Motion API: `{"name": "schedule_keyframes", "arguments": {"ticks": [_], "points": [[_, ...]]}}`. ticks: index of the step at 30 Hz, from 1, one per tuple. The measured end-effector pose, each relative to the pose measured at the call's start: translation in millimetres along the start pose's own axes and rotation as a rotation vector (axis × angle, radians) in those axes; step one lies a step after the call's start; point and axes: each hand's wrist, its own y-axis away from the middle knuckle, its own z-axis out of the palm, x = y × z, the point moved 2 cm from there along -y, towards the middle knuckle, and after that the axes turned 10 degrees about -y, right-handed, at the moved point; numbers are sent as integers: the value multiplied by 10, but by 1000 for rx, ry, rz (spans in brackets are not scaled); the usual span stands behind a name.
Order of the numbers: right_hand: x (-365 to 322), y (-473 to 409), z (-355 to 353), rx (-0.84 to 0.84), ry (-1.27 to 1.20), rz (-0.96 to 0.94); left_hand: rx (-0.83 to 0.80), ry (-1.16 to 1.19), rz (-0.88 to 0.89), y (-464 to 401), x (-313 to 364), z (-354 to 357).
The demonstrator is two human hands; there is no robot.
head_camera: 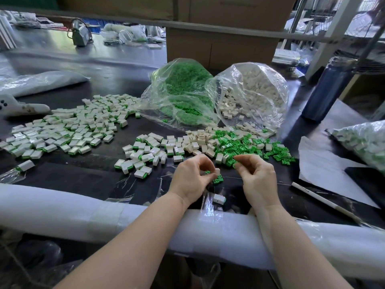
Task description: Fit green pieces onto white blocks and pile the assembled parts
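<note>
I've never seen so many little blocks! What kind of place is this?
Probably a factory assembly bench: clear bags of green pieces and white blocks, a big spread of assembled parts, and cardboard boxes behind.

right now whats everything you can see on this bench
assembled parts: too many to count, white with green, big pile left, smaller spread centre
loose white blocks: many, centre
loose green pieces: many, right of centre
green bag: one, clear, full of green pieces, behind centre
white bag: one, clear, full of white blocks, right of green bag
bottle: one, dark blue, right
paper: one sheet, white, right
boxes: cardboard, brown, at the back
foam roll: one, white, along near edge
left hand: pinches a green piece with a white block
right hand: pinches a green piece
</note>
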Motion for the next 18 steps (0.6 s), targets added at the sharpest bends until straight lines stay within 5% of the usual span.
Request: {"name": "schedule_keyframes", "arguments": {"ticks": [5,18], "points": [[-44,25,39,-103,-131,32,74,134,-124,-8,-43,-54],[-46,37,55,-166,-199,69,-39,181,-35,5,9,-42]]}}
